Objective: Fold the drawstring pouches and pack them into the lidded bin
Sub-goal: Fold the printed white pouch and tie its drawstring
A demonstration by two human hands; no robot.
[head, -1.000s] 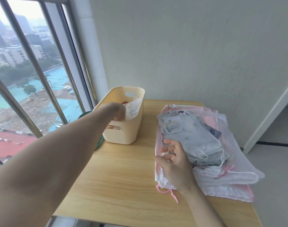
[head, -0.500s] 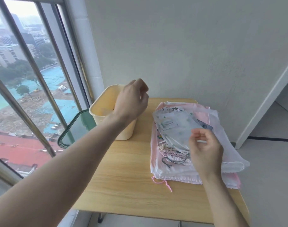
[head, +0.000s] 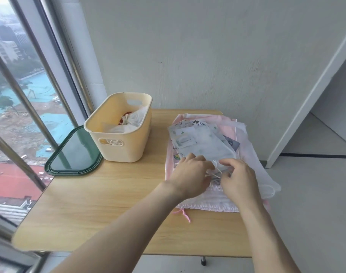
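Observation:
A stack of flat drawstring pouches (head: 245, 138) in pink, white and printed fabric lies on the right half of the wooden table (head: 101, 209). On top is a pale translucent pouch (head: 203, 142). My left hand (head: 189, 176) and my right hand (head: 239, 180) meet at its near edge, fingers curled on its white drawstring end. The cream bin (head: 126, 146) stands at the back left, open, with folded white pouches (head: 132, 121) inside. Its dark green lid (head: 75, 154) lies flat to the bin's left.
A window with metal bars (head: 20, 95) runs along the table's left side. A pale wall stands behind the table, and a doorway (head: 329, 115) opens on the right. A pink cord (head: 185, 213) trails from the stack's near edge.
My left hand left the bin and came across to the stack beside my right hand. The pouch it had held now lies in the bin. Both hands now grip the top pouch's near end.

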